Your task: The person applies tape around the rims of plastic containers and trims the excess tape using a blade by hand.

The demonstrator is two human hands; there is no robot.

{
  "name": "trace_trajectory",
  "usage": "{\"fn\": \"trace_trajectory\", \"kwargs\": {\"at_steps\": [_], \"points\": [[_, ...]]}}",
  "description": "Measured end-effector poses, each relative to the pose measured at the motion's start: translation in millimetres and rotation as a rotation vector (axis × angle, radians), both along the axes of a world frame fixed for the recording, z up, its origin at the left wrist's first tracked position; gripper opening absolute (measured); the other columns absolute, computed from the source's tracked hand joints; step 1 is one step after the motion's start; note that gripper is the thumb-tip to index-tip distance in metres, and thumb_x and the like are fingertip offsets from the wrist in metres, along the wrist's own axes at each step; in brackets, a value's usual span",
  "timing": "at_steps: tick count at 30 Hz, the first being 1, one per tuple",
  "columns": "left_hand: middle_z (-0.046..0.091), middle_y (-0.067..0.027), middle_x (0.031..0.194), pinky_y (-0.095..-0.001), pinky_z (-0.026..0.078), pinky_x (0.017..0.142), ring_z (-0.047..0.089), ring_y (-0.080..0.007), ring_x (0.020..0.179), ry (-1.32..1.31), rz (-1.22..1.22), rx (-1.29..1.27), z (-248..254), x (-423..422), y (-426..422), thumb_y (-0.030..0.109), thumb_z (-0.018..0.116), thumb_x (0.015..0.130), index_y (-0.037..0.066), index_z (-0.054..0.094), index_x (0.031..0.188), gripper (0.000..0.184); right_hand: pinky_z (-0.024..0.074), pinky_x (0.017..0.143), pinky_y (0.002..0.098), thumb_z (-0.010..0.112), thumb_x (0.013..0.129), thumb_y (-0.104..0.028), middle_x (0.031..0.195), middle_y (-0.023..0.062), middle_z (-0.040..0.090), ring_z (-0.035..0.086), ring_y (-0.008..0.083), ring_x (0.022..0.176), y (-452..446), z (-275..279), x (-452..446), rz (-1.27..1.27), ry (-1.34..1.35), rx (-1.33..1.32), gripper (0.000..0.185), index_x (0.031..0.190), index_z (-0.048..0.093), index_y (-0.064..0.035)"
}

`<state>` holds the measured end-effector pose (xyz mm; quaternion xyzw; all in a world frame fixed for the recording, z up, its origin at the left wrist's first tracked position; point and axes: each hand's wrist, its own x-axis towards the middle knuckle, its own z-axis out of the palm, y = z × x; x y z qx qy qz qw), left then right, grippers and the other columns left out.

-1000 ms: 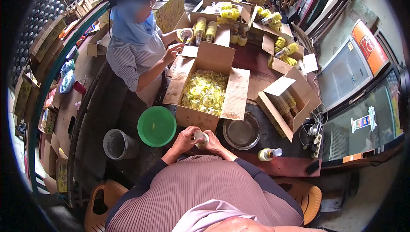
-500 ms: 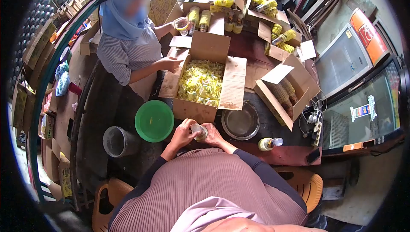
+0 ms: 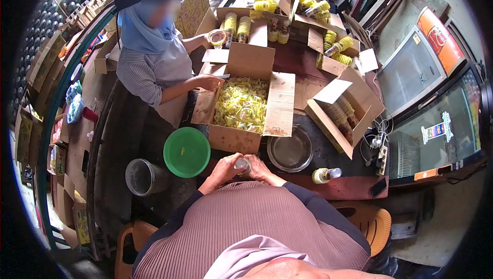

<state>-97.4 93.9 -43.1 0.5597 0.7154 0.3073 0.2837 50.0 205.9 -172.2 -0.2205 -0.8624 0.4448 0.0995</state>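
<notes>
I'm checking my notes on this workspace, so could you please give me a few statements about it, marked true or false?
1. The left hand and right hand both hold a small container. True.
2. The green basin stands right of the metal bowl. False: it stands to its left.
3. An open carton of yellow pieces stands beyond the person's hands. True.
4. The co-worker holds nothing. False: one hand holds a round cup.
5. The grey bucket is left of the green basin. True.
</notes>
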Motion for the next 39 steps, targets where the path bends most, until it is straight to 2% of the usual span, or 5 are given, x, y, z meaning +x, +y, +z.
{"fn": "trace_trajectory", "kwargs": {"at_steps": [15,19,20,25,39], "points": [[0.065,-0.0154,0.083,-0.0395,0.051,0.068,0.064,-0.0365,0.081,0.027,0.098,0.152,0,-12,-9,0.020,0.071,0.078,0.007,0.058,0.100,0.030,0.0425,0.091,0.0456,0.080,0.063,-0.038,0.114,0.0178,0.052,0.051,0.0370,0.109,2,16,-10,0.012,-0.029,0.015,0.074,0.123,0.046,-0.0138],[0.067,-0.0144,0.082,-0.0341,0.053,0.064,0.069,-0.0277,0.077,-0.116,0.251,0.279,21,-29,0,0.019,0.073,0.079,0.004,0.058,0.096,0.027,0.0430,0.090,0.0484,0.079,0.062,-0.042,0.113,0.0211,0.050,0.050,0.0402,0.109,3,-4,-8,-0.055,-0.195,-0.007,0.080,0.126,0.041,-0.0124],[0.068,-0.0112,0.081,-0.0292,0.052,0.065,0.066,-0.0140,0.074,-0.107,0.255,0.279,23,-37,2,0.016,0.072,0.080,0.003,0.058,0.100,0.028,0.0428,0.090,0.0484,0.079,0.063,-0.042,0.114,0.0214,0.050,0.050,0.0405,0.109,3,-5,-7,-0.044,-0.195,0.007,0.079,0.126,0.040,-0.0125],[0.067,-0.0044,0.087,-0.0259,0.052,0.068,0.062,-0.0098,0.080,-0.278,0.371,0.182,25,-66,-7,0.018,0.068,0.085,0.002,0.059,0.102,0.025,0.0415,0.092,0.0476,0.083,0.062,-0.032,0.115,0.0211,0.049,0.048,0.0410,0.111,0,-1,-2,-0.004,-0.042,-0.006,0.080,0.126,0.038,-0.0160],[0.060,-0.0130,0.110,-0.0311,0.057,0.081,0.063,-0.0197,0.095,-1.444,0.580,0.433,10,-71,-48,0.023,0.058,0.091,0.004,0.052,0.109,0.027,0.0385,0.098,0.0441,0.087,0.057,-0.033,0.119,0.0190,0.048,0.045,0.0367,0.115,-4,7,5,-0.048,-0.054,0.015,0.089,0.129,0.041,-0.0103]]}}
